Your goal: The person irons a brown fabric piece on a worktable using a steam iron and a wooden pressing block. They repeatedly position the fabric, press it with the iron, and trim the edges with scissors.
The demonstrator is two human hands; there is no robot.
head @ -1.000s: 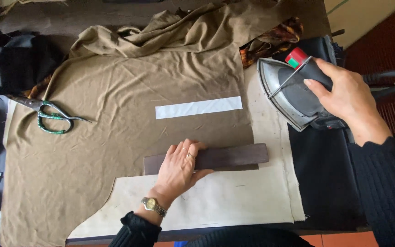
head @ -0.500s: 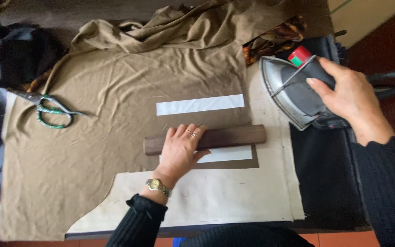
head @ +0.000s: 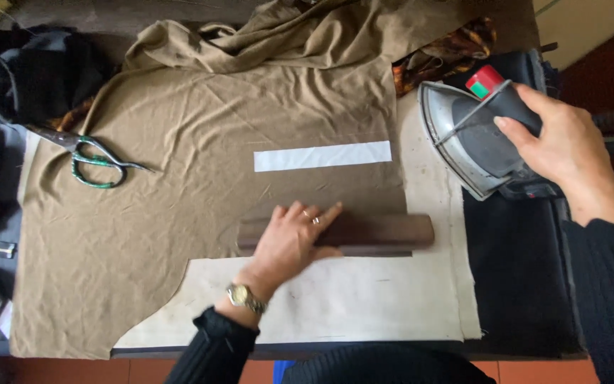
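My left hand lies flat, fingers spread, on a long dark brown wooden block that rests along the lower edge of an olive-brown fabric. A white strip sits on the fabric just above the block. My right hand grips the handle of a grey iron with a red and green knob, tilted up at the table's right side. A wristwatch is on my left wrist.
Green-handled scissors lie on the fabric at the left. A dark cloth heap sits at the far left, patterned cloth at the top right. The pale padded board shows below the block; black cloth covers the right side.
My left hand has slid the wooden block a little up the fabric toward the white strip. The iron stays held at the right, barely moved.
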